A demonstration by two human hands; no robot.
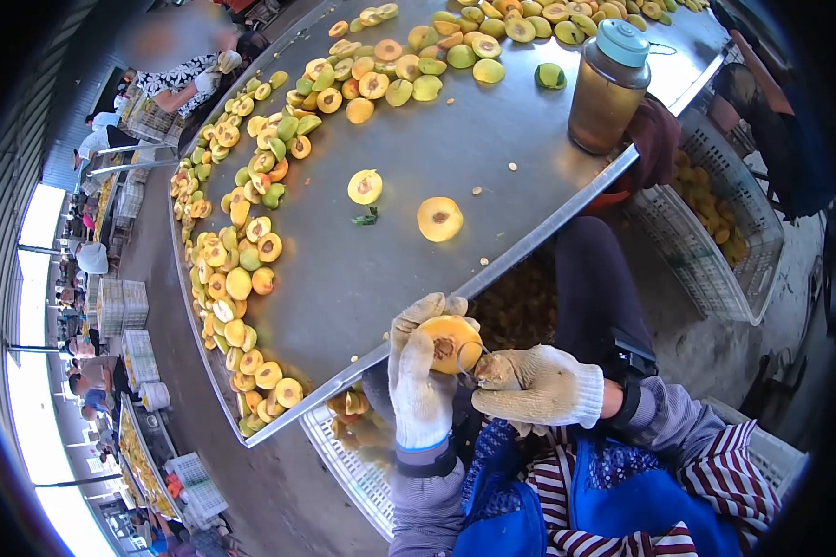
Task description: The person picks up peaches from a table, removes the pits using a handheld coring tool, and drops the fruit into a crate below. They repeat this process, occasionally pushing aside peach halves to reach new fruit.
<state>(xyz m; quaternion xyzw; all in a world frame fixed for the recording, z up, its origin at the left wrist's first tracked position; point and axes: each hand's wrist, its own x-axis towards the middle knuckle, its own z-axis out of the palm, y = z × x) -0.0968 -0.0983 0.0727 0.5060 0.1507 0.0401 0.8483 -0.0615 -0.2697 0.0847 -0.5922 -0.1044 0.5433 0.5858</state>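
My left hand, in a white knit glove, grips a yellow peach half with its cut face and stone hollow turned up. My right hand, also gloved, is closed around a small metal tool whose tip touches the peach half's edge. Both hands are just below the near rim of the metal table. Two peach halves lie cut side up on the bare middle of the table.
Several halved and whole peaches line the table's left and far edges. A bottle with a teal lid stands at the right corner. White crates of fruit sit beside and under the table. Another person works at the far side.
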